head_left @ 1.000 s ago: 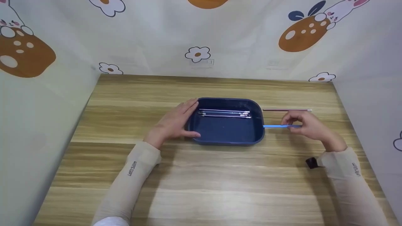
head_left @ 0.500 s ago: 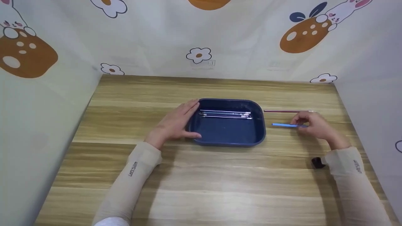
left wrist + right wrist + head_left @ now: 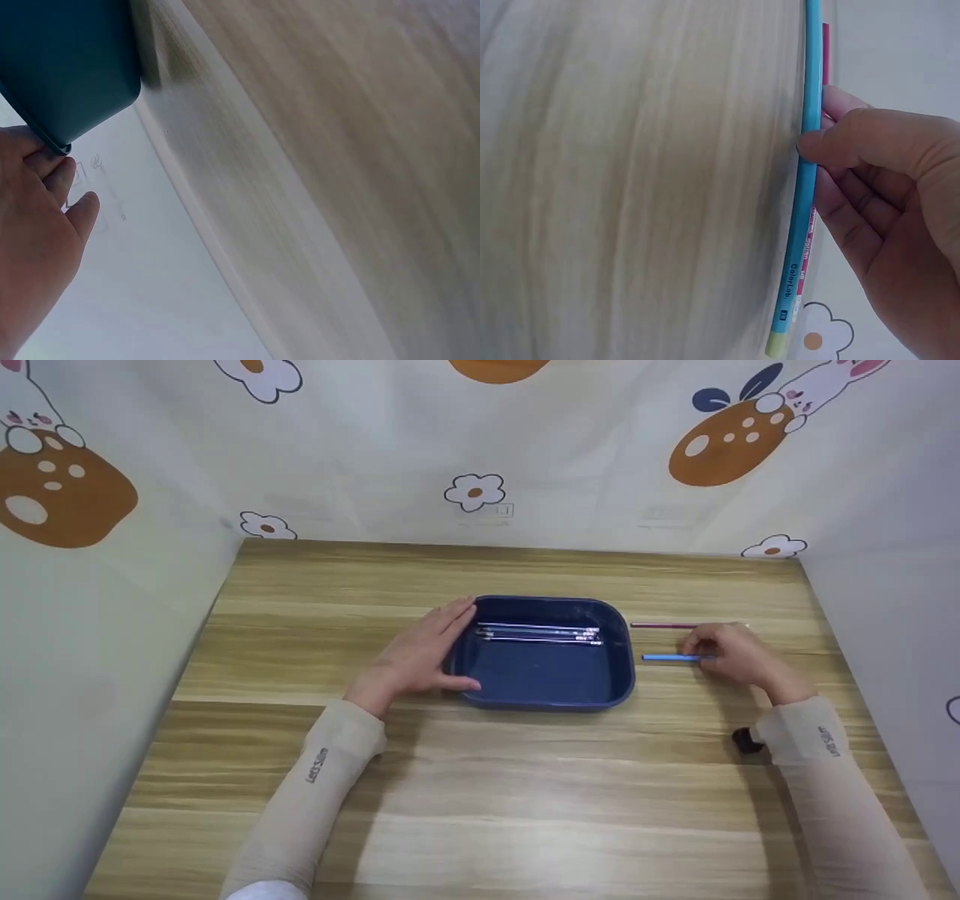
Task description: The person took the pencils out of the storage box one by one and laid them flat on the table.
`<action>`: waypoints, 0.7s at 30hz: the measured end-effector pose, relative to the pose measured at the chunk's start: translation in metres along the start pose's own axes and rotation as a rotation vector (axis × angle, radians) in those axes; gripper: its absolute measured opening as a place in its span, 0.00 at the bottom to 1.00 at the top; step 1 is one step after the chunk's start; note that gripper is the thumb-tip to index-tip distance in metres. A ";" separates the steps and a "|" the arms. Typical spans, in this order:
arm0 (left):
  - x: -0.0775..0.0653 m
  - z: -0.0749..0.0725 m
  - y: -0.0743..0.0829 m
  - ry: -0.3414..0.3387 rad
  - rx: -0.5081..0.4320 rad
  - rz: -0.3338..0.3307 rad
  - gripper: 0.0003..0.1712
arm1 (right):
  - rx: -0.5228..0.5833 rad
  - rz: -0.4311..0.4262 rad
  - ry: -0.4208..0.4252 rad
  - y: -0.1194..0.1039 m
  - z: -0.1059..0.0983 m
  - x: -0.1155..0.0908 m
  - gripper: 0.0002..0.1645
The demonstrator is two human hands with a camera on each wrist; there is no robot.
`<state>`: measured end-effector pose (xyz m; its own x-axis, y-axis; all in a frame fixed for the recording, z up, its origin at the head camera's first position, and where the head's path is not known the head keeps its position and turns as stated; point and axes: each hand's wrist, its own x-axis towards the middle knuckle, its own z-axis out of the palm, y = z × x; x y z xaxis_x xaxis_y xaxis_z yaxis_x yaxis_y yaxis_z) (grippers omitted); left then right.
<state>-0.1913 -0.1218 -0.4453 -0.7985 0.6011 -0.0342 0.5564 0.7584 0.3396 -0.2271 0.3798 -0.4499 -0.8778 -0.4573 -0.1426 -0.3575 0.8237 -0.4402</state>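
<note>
Left hand (image 3: 416,651): fingers extended together, thumb spread apart; laid against the left end of a dark blue bin (image 3: 540,675), touching the rim.

Right hand (image 3: 729,654): thumb and fingertips closed in a pinch on a blue pencil (image 3: 798,217). Pale yellow-green at one end, small dark lettering near that end. Other end pointing left from the right hand, just beside the bin's wall, with a narrow gap between. Cannot tell whether in contact with the tabletop (image 3: 510,787).

Red pencil (image 3: 661,625): just beyond the right hand, partly hidden behind it, roughly parallel to the blue one.

Bunch of pencils (image 3: 532,640): inside the bin, between both hands, nearer the far wall; lying side by side, silvery ends towards the right hand.

Below both hands: wood-grain tabletop. At the right wrist: small black object (image 3: 746,740). Beyond both hands: pale backdrop (image 3: 585,450), printed with flowers.
</note>
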 end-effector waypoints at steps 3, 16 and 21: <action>-0.001 0.000 0.001 -0.003 0.002 -0.004 0.69 | -0.012 -0.004 -0.006 -0.002 0.002 0.005 0.13; 0.000 0.000 0.000 -0.008 0.008 -0.008 0.69 | -0.120 -0.043 0.027 -0.014 0.004 0.018 0.14; 0.000 -0.001 0.001 -0.014 -0.009 -0.021 0.69 | -0.134 -0.066 0.048 -0.015 0.005 0.018 0.14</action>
<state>-0.1910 -0.1216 -0.4443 -0.8069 0.5882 -0.0545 0.5370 0.7687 0.3474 -0.2363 0.3575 -0.4503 -0.8641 -0.4979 -0.0734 -0.4514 0.8312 -0.3245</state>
